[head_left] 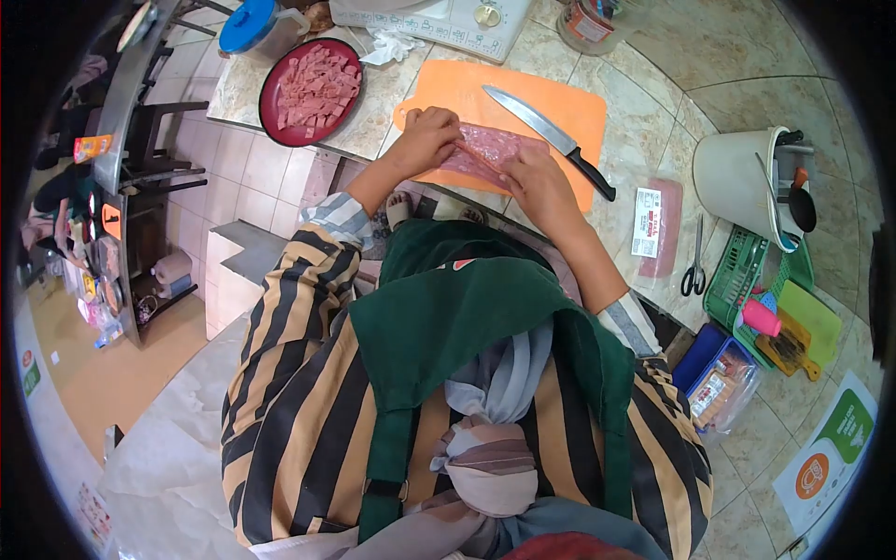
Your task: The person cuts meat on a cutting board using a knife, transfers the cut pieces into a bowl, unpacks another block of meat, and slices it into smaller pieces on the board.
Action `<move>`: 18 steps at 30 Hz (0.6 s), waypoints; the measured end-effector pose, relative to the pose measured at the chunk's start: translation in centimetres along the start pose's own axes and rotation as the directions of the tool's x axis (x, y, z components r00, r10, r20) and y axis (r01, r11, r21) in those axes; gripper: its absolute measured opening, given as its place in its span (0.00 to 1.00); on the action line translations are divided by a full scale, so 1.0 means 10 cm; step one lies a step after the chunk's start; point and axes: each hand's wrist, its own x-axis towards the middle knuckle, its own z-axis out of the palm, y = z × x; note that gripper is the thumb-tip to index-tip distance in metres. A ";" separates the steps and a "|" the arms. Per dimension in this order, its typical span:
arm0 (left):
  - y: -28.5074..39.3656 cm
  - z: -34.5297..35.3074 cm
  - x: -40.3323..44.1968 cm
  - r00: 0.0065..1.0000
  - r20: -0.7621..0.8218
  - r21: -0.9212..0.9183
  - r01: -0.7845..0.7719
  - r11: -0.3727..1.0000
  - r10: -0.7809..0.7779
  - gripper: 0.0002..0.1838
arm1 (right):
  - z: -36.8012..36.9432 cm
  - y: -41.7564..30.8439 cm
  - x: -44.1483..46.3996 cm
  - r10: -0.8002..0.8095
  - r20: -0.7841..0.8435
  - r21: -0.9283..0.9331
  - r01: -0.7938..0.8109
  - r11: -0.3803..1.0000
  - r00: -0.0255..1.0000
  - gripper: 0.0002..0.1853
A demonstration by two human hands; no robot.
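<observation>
A slab of pink sliced meat (511,143) lies near the front edge of an orange cutting board (457,84). My left hand (429,140) pinches its left part with bent fingers. Toward the right end, my right hand (543,187) is closed on the edge of the same meat, thumb and fingers together. Just behind and right of it, a knife (537,121) rests on the board, its black handle past the right edge. A dark red plate (269,110) on the left carries many cut meat pieces (317,86). My fingers hide parts of the slab.
Right of the board lie a labelled meat packet (659,229) and scissors (694,271). Farther right stand a white bucket (737,177) with utensils and a green basket (733,280). A blue-lidded jug (252,42) and a white stove (457,23) are at the back.
</observation>
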 end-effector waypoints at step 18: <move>-0.19 -0.02 0.22 0.933 0.157 -0.319 0.357 0.878 -0.323 0.12 | 0.37 1.02 0.08 0.382 0.032 0.077 -0.383 0.920 0.924 0.08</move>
